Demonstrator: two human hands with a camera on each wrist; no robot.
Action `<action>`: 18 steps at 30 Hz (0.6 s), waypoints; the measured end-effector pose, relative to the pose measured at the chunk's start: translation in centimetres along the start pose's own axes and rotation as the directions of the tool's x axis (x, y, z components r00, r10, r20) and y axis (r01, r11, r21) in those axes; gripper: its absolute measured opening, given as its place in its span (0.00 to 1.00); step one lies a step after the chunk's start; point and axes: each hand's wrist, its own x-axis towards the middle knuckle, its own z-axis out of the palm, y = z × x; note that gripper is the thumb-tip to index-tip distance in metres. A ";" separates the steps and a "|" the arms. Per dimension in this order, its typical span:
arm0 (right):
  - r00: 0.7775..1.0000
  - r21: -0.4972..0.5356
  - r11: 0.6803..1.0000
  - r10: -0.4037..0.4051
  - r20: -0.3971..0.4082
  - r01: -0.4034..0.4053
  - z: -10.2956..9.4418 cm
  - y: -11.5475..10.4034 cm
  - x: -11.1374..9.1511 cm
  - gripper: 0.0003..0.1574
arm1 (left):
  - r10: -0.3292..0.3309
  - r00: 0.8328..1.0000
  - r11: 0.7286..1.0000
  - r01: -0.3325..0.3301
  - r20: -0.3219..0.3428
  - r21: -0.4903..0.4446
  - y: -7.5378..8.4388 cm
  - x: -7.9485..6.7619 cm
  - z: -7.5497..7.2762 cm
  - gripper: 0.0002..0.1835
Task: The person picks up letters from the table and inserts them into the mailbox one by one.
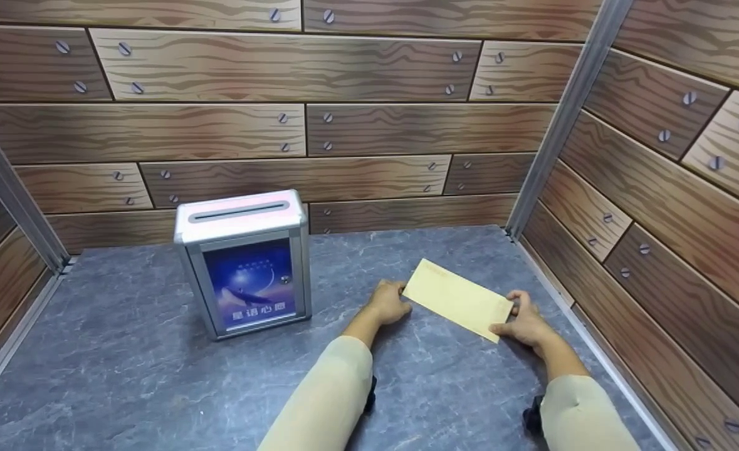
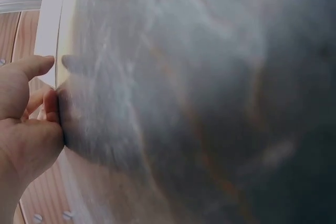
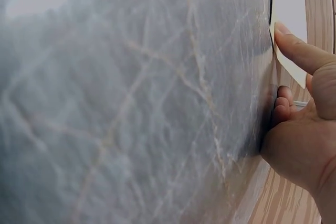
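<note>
A pale yellow envelope (image 1: 457, 299) is tilted between the two hands in the head view. The right hand (image 1: 524, 322) grips its right end, with the thumb on the near face and the index finger curled at the far corner. At the opposite short edge, the left hand (image 1: 389, 302) has its fingertips on the corner. In the left wrist view, fingers of the left hand (image 2: 26, 114) reach the envelope's edge (image 2: 50, 30), low over the tabletop. The right wrist view shows the right hand (image 3: 307, 98) with a fingertip against the envelope (image 3: 291, 19).
A silver-framed box (image 1: 244, 266) with a slot in its top and a blue picture on its front stands left of the hands. The grey marbled tabletop (image 1: 156, 388) is bounded by wood-pattern walls (image 1: 375, 131) and metal corner posts (image 1: 551, 131).
</note>
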 end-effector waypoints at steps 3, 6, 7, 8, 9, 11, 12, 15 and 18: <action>1.000 0.020 1.000 -0.007 -0.004 0.007 0.2 0.2 0.0 0.54 | 0.011 1.000 0.999 -0.012 -0.014 -0.050 -0.2 -0.1 0.1 0.29; 1.000 0.040 0.999 -0.013 -0.002 0.013 0.2 0.3 0.0 0.54 | 0.018 0.999 0.992 -0.023 -0.038 -0.121 -0.5 -0.2 0.1 0.22; 1.000 0.042 0.999 -0.015 0.002 0.015 0.2 0.3 0.0 0.54 | 0.020 0.999 0.990 -0.026 -0.045 -0.136 -0.6 -0.2 0.1 0.19; 1.000 0.047 0.999 -0.018 0.009 0.017 0.1 0.3 0.0 0.54 | 0.026 0.998 0.988 -0.034 -0.054 -0.148 -0.6 -0.2 0.0 0.15; 1.000 0.055 0.998 -0.019 0.017 0.018 0.1 0.3 0.0 0.53 | 0.030 0.998 0.987 -0.039 -0.059 -0.153 -0.6 -0.1 0.0 0.12; 0.999 0.065 0.998 -0.024 0.036 0.022 -0.1 0.3 -0.1 0.51 | 0.040 0.997 0.987 -0.049 -0.059 -0.154 -0.7 -0.1 -0.1 0.07; 0.999 0.069 0.997 -0.028 0.046 0.025 -0.1 0.3 -0.2 0.50 | 0.044 0.998 0.987 -0.052 -0.055 -0.154 -0.7 -0.1 -0.1 0.06; 0.997 0.076 0.997 -0.037 0.064 0.032 -0.2 0.4 -0.2 0.45 | 0.055 0.998 0.988 -0.059 -0.035 -0.146 -0.6 -0.2 -0.3 0.04; 0.996 0.075 0.996 -0.054 0.075 0.048 -0.3 0.5 -0.1 0.40 | 0.054 0.998 0.989 -0.056 -0.020 -0.134 -0.7 -0.3 -0.3 0.04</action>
